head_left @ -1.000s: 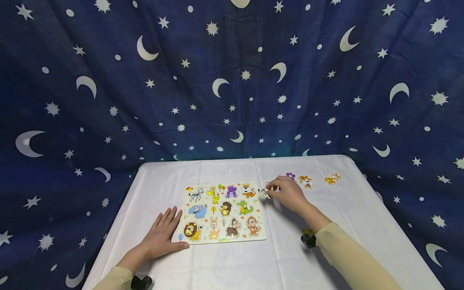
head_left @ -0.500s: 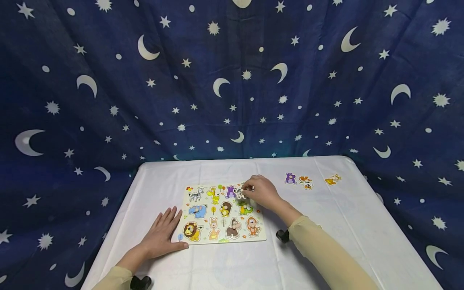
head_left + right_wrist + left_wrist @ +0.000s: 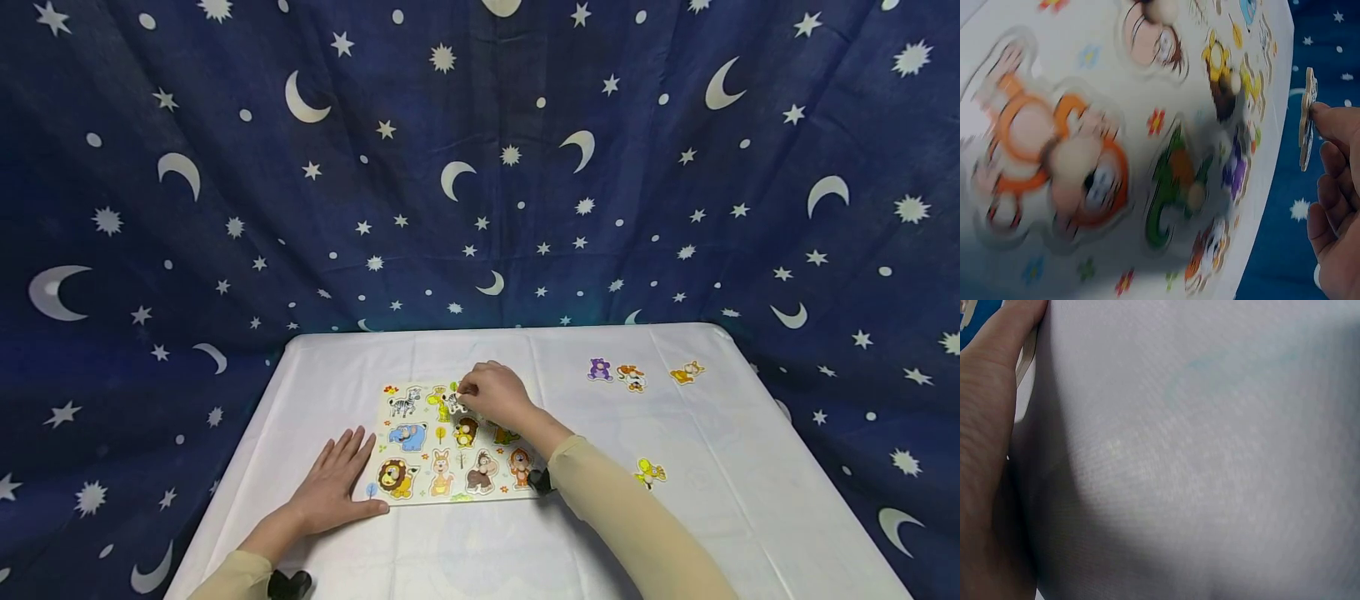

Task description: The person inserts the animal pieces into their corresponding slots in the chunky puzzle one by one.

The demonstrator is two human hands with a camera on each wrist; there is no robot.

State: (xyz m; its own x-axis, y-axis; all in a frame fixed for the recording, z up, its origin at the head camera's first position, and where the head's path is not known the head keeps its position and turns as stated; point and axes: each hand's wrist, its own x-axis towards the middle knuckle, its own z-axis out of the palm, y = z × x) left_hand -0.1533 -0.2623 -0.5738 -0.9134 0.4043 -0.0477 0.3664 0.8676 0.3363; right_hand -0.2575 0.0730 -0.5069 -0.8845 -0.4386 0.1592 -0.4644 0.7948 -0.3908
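Note:
In the head view my right hand (image 3: 497, 395) is over the top row of an animal puzzle board (image 3: 487, 498). Thumb and fingertips pinch a zebra puzzle piece (image 3: 453, 403), which overlaps the giraffe picture (image 3: 437, 404). From the right wrist the zebra piece (image 3: 1307, 119) shows edge-on, raised off the board. My left hand (image 3: 337, 483) lies flat with fingers spread, partly on the tablecloth, its fingertips and thumb at the board's left edge. Pictured along that left side are a zebra (image 3: 404, 402), an elephant (image 3: 407, 437) and a lion (image 3: 396, 478).
Loose animal pieces lie right of the board: a purple one (image 3: 599, 369), a brown-and-white one (image 3: 632, 377), an orange one (image 3: 686, 372) and a yellow-green one (image 3: 649, 472). A starry blue curtain (image 3: 390, 208) hangs behind the white-covered table (image 3: 330, 358).
My right hand has lifted the zebra piece from right of the board and carried it left across the top row, uncovering the loose pieces. My left hand stays put.

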